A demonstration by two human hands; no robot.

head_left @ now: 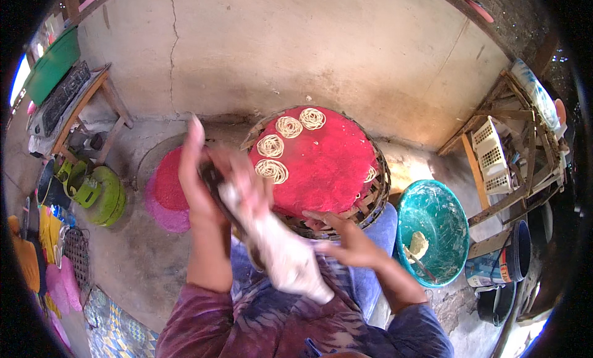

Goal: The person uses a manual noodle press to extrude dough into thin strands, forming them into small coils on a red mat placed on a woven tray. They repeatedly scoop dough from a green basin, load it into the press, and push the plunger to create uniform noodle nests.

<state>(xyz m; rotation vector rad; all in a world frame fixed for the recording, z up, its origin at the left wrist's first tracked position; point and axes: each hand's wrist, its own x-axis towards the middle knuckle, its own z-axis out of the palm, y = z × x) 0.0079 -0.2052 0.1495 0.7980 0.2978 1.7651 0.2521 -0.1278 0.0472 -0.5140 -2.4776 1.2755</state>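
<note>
My left hand (213,179) is raised left of the tray, wrapped round the upper end of a whitish, cloth-like bag (281,250). A dark strip (214,182) lies along that bag within the grip. Motion smears both, so the bag's exact kind is unclear. My right hand (353,242), fingers apart and empty, is beside the bag's lower part at the tray's near edge. The round woven tray (384,179) bears a red cloth (321,160). Several pale coiled dough nests (270,146) lie along the cloth's left and far side, with part of another at its right edge.
To the right stands a teal basin (448,234) with a dough lump (419,245) and a utensil. Beyond it are a bucket (494,268) and a wooden rack (494,210). Leftward are a red-and-pink round thing (167,191), a green gas cylinder (105,197) and a low table (92,95).
</note>
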